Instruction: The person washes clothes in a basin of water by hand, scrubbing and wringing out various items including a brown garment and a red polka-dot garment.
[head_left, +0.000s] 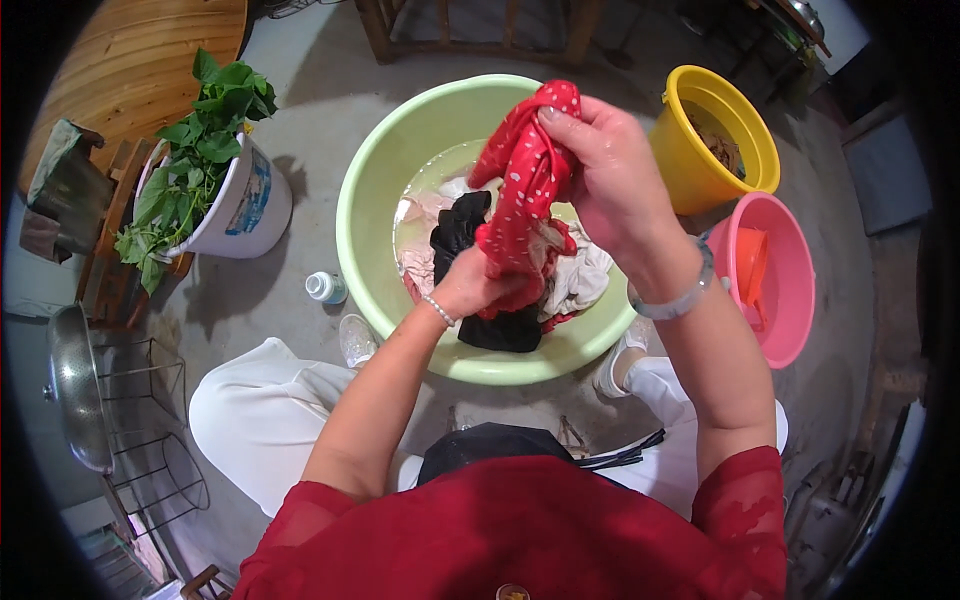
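A wet red cloth with white spots (525, 172) is stretched between my two hands over a pale green plastic basin (375, 135). My right hand (611, 161) grips its upper end, thumb on top, above the basin's far right side. Lower down, my left hand (480, 285) holds the bottom of the cloth, and its fingers are partly hidden by the fabric. Below lie a black garment (499, 330), a whitish garment (577, 277) and pale pink fabric (417, 251), in shallow water.
Left of the basin stand a small open white bottle (325, 288) and a white bucket (259, 202) with leafy green stems (217, 112). A yellow bucket (761, 161) and a pink basin (799, 285) holding an orange scoop (750, 259) are on the right. Wooden furniture (480, 49) stands beyond.
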